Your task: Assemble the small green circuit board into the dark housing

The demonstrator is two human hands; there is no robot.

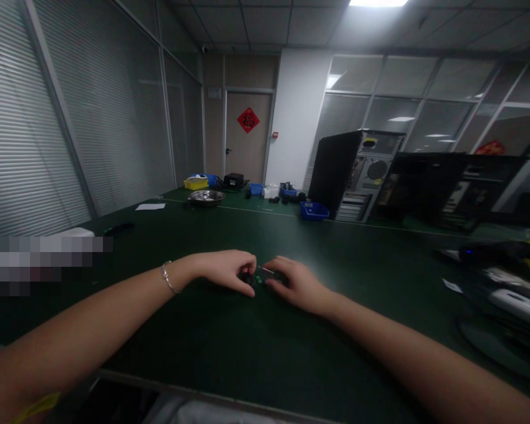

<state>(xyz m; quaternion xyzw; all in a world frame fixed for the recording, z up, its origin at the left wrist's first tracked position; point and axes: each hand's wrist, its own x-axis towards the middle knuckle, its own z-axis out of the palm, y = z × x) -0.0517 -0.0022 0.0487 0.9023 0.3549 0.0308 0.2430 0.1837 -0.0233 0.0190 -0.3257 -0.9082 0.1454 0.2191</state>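
Near the middle of the dark green table, my left hand (233, 270) curls its fingers round a small black object (248, 278). My right hand (295, 282) is close beside it on the right, its fingers closed round a dark object (281, 275) that is mostly hidden by the hand. A thin light shaft (267, 270) shows at its fingertips. Between the two hands lies a small green piece (259, 279), like a bit of circuit board. Which hand touches it, I cannot tell.
A metal bowl (206, 198), a yellow bin (196, 184) and a blue tray (314, 211) stand at the back. Black computer cases (344, 174) stand at the back right. Cables and a white device (519, 307) lie on the right, white paper (150, 206) at the left.
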